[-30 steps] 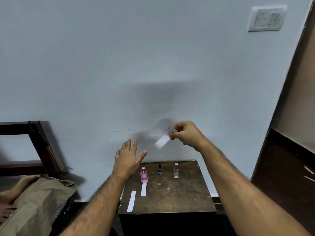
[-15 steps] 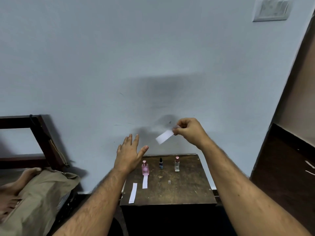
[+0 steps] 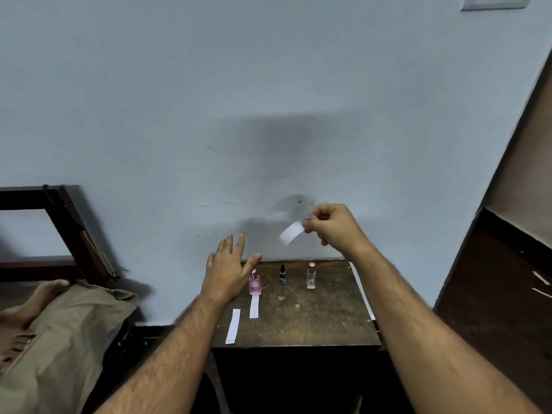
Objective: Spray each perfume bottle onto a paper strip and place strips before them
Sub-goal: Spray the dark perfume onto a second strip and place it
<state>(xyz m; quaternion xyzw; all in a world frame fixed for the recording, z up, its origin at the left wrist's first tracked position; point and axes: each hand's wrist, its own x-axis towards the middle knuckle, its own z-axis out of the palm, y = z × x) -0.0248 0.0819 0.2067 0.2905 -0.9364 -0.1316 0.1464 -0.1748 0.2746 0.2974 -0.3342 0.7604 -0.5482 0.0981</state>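
Three small perfume bottles stand in a row at the back of a dark wooden table (image 3: 328,324): a pink bottle (image 3: 254,283), a small dark blue bottle (image 3: 282,274) and a clear bottle with a pink cap (image 3: 311,276). A white paper strip (image 3: 254,306) lies right in front of the pink bottle. Another strip (image 3: 233,326) lies near the table's left front edge. My right hand (image 3: 331,225) is raised above the bottles, pinching a third strip (image 3: 290,233). My left hand (image 3: 228,268) hovers flat with fingers spread, just left of the pink bottle.
A tiny clear cap (image 3: 297,308) lies on the table in front of the clear bottle. A pale wall rises directly behind the table. A dark wooden frame (image 3: 74,231) and a person's khaki-clad leg and foot (image 3: 59,324) are at left. A dark door (image 3: 493,294) stands right.
My right hand has shifted slightly with the strip still pinched, its angle changing a little. The view has tilted upward. My left hand stays spread near the pink bottle.
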